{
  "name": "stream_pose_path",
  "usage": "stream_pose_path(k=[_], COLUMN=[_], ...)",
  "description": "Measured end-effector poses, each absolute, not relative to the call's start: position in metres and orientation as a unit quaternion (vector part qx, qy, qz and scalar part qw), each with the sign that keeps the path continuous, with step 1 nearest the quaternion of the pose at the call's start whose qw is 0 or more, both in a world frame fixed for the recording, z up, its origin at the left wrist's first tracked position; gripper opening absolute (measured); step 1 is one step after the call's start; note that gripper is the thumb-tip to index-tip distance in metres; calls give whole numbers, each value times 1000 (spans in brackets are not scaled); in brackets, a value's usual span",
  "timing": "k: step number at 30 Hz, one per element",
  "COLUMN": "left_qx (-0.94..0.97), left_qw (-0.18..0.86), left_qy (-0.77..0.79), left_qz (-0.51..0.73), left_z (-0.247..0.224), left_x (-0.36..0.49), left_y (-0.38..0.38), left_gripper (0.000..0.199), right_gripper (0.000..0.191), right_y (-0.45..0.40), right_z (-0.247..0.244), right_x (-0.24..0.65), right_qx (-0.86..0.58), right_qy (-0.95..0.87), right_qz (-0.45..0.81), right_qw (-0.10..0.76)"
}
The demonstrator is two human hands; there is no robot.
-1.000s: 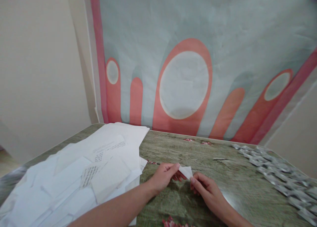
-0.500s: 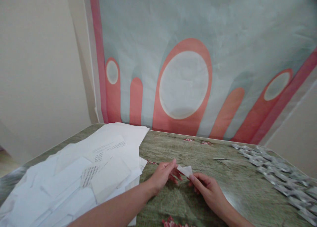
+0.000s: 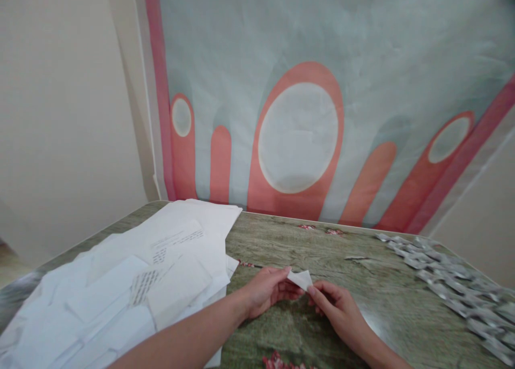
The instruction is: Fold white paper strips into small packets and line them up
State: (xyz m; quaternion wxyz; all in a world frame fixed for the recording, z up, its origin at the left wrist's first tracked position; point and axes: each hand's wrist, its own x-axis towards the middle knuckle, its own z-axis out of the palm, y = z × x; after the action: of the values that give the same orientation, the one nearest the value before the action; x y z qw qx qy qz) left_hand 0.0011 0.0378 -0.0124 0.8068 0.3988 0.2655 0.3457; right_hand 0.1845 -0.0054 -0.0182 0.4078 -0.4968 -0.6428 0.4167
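Observation:
A small folded piece of white paper (image 3: 300,279) is held between my two hands above the wood-patterned table (image 3: 281,232). My left hand (image 3: 270,291) pinches its left end between thumb and fingers, the other fingers curled below it. At the paper's right corner, my right hand (image 3: 333,303) grips with thumb and forefinger. To the left of my hands lies a broad, loose pile of white paper sheets and pieces (image 3: 108,283), some with printed text.
Several linked strips of folded, silvery-grey material (image 3: 450,288) lie along the table's right side. Behind the table hangs a grey-green sheet with red shapes (image 3: 298,205). A plain pale wall (image 3: 72,117) stands at the left.
The fingers of my left hand have closed in on the paper's left end, with the lower fingers shifted right beneath it. My right hand keeps its hold almost unmoved.

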Motion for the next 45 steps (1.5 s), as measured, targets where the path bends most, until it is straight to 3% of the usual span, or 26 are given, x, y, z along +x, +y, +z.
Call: stream_pose_path(k=[12, 45], left_qx=[487, 540], left_qw=[760, 737], left_qy=[311, 308], left_qz=[297, 265], left_z=[-8, 0], left_x=[2, -1], left_y=[33, 28], left_gripper=[51, 39], right_gripper=[36, 36], right_y=[-4, -7], right_z=[-23, -19], right_x=[189, 190], right_qx=[-502, -507], right_qy=[-626, -619], right_qz=[414, 404], right_qw=[429, 444])
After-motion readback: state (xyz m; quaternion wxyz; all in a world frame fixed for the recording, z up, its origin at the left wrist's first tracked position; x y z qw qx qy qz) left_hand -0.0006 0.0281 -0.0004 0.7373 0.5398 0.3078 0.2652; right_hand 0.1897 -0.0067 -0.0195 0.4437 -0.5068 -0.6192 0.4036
